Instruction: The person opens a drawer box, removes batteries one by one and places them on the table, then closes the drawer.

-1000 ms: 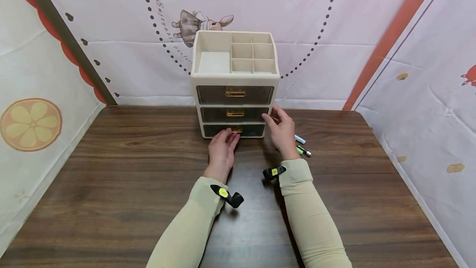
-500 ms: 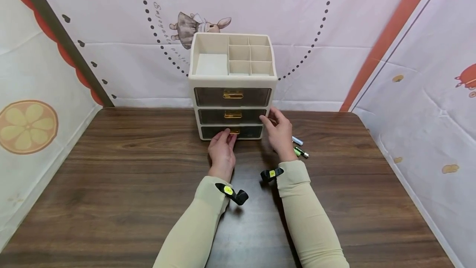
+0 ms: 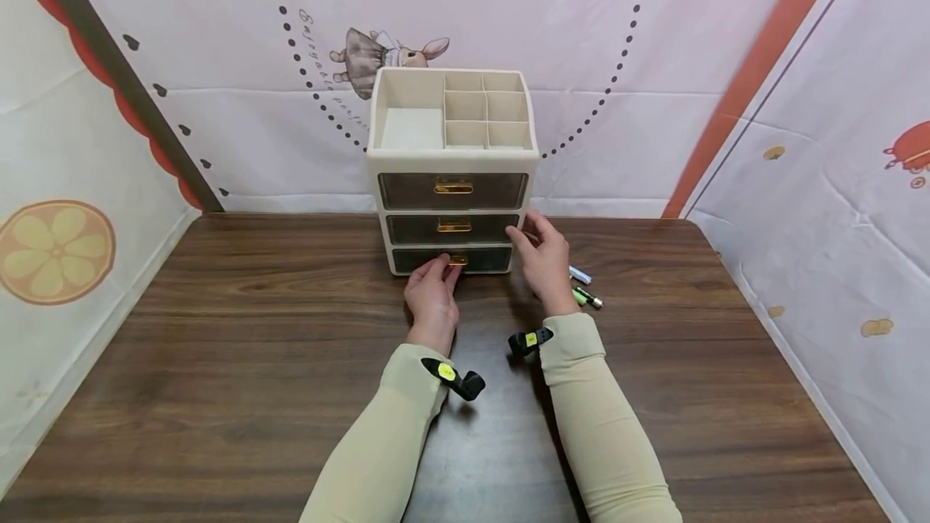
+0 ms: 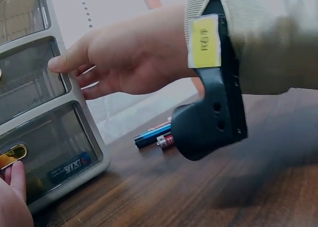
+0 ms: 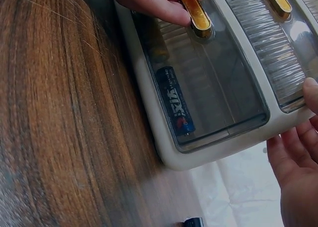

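A cream drawer organizer [image 3: 454, 155] stands at the back of the table, with three dark see-through drawers, all closed. My left hand [image 3: 432, 301] pinches the gold handle [image 5: 200, 19] of the bottom drawer between thumb and fingers. Through that drawer's front shows a dark blue battery [image 5: 175, 100] lying at the bottom. My right hand [image 3: 545, 269] holds the organizer's right side. Its thumb [image 4: 58, 64] lies on the front beside the middle drawer, and the other fingers reach round the side wall.
Several batteries lie on the table right of the organizer, among them a blue battery [image 4: 153, 135] and a green battery [image 3: 580, 297], partly behind the right hand or wrist camera. The organizer's open top tray [image 3: 414, 129] has compartments. A printed cloth [image 3: 617, 39] hangs behind.
The fingers of my left hand have drawn closer together at the bottom drawer's handle. My right hand keeps its place on the organizer, and the head view has shifted slightly.
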The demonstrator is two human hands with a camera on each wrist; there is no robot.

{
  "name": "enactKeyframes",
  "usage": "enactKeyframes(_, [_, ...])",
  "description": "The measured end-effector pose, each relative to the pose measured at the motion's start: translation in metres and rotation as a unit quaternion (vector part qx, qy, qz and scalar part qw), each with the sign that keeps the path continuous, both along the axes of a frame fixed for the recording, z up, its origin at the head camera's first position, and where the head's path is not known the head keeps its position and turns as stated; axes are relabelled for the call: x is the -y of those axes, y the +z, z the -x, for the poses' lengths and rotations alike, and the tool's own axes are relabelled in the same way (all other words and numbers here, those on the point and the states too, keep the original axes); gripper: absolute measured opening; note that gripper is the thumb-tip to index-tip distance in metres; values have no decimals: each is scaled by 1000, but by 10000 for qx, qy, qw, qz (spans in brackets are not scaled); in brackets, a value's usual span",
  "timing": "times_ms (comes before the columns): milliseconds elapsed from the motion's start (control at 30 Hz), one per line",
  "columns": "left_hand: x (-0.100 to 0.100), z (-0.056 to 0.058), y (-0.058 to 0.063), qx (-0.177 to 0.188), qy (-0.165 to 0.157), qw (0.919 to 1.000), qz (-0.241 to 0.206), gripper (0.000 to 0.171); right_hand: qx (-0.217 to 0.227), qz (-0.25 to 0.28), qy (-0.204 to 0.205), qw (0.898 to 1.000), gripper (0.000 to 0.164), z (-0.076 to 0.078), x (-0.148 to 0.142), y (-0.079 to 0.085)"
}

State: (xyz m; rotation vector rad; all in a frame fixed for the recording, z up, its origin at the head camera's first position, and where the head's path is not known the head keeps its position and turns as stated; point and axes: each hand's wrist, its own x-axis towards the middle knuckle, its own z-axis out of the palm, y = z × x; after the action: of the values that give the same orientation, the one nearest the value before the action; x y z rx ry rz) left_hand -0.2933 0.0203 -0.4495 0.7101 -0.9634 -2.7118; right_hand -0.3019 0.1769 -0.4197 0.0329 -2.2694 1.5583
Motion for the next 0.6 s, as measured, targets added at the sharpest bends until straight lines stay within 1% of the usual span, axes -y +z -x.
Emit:
enactKeyframes(167, [3, -6, -2, -64, -103, 9999, 88, 15, -3, -43, -1, 10000, 42, -2, 0, 1])
enactKeyframes(433, [7, -21, -3, -69, -228, 9993, 285, 13, -87, -96, 27, 9999, 43, -1, -1, -1])
enactKeyframes(600, [10, -29, -3, -33, -360, 9989, 298, 13, -99, -39, 50, 9999, 42, 0, -1, 1])
